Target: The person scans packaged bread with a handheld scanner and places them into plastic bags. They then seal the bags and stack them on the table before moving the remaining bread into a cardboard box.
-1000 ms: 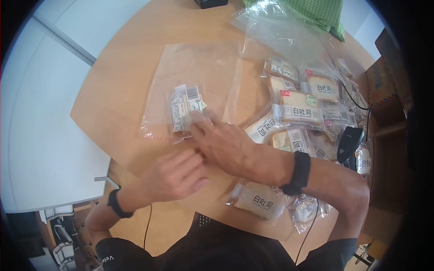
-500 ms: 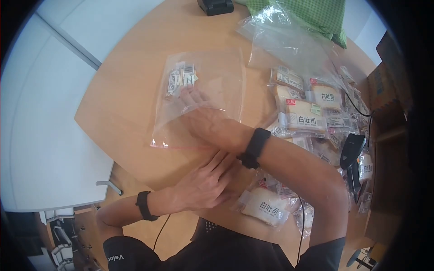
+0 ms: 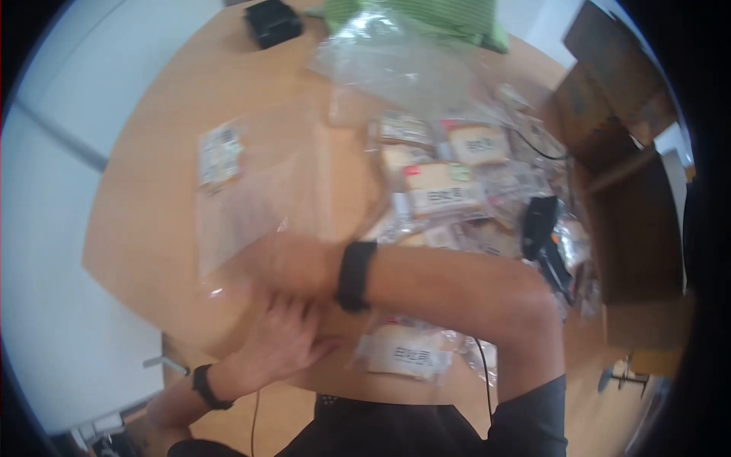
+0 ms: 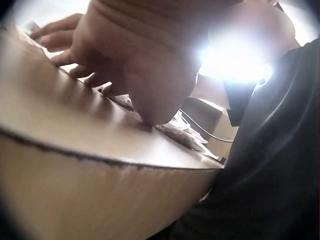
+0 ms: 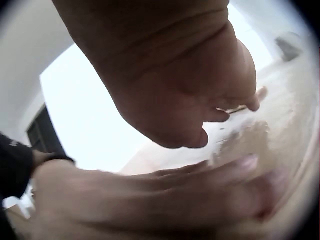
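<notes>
A clear plastic bag [image 3: 282, 164] lies flat on the table, with a labelled bread packet [image 3: 221, 156] at its far left corner. My right hand [image 3: 285, 259], blurred, is over the bag's near end; its fingers look loosely bent in the right wrist view [image 5: 170, 95], with nothing visibly held. Just below it in the head view is my left hand [image 3: 278, 339], fingers spread. The left wrist view shows that hand [image 4: 145, 65] low over the tabletop, fingertips down near its surface. Whether either hand touches the bag, I cannot tell.
Several bread packets [image 3: 445, 189] are heaped on the right, with a black handheld device [image 3: 541, 228] on them. More clear bags [image 3: 396, 68] and a green cloth [image 3: 449, 19] lie behind. A cardboard box [image 3: 640, 236] stands far right, a black object [image 3: 272, 23] at the back.
The packet has gone from mid-bag to the far left corner. My right hand, inside the bag half a second ago, has drawn back toward me. The whole head view has shifted.
</notes>
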### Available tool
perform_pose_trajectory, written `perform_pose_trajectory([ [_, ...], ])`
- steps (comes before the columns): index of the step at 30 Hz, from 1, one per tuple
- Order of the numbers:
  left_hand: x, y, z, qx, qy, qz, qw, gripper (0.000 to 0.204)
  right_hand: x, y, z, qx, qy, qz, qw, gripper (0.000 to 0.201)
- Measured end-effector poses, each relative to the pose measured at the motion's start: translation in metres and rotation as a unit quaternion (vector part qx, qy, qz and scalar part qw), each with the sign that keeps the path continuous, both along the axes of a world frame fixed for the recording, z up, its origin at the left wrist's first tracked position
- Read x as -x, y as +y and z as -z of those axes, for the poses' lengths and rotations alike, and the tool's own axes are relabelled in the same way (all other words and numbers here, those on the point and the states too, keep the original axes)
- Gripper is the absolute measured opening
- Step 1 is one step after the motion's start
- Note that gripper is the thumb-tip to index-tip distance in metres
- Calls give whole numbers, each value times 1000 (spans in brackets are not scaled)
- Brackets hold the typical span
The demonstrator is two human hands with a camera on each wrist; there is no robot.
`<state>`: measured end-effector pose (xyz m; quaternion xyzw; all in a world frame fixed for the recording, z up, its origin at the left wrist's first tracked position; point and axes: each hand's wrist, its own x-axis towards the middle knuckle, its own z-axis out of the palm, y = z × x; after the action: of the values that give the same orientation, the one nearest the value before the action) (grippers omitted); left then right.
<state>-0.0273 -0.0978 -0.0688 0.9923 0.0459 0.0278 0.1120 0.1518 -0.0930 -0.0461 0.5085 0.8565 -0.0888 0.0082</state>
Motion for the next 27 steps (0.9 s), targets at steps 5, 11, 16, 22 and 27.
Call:
perform_pose_trajectory([
  [5, -27, 4, -55, -96, -79, 49, 991, 37, 29, -151, -86, -229, -46, 62, 970, 51],
  [11, -129, 7, -103, 85, -171, 144, 971, 38, -70, -280, -125, -224, 4, 374, 900, 53],
  [16, -225, 27, -45, 71, -81, 213, 971, 64, -125, -330, -75, -245, -114, 521, 810, 78],
  [22, -248, 6, -41, 45, 8, 188, 981, 67, -140, -322, -48, -176, 108, 567, 798, 106],
  [27, -265, 27, -57, 139, 21, 113, 984, 68, -148, -310, -39, -212, 86, 561, 796, 116],
])
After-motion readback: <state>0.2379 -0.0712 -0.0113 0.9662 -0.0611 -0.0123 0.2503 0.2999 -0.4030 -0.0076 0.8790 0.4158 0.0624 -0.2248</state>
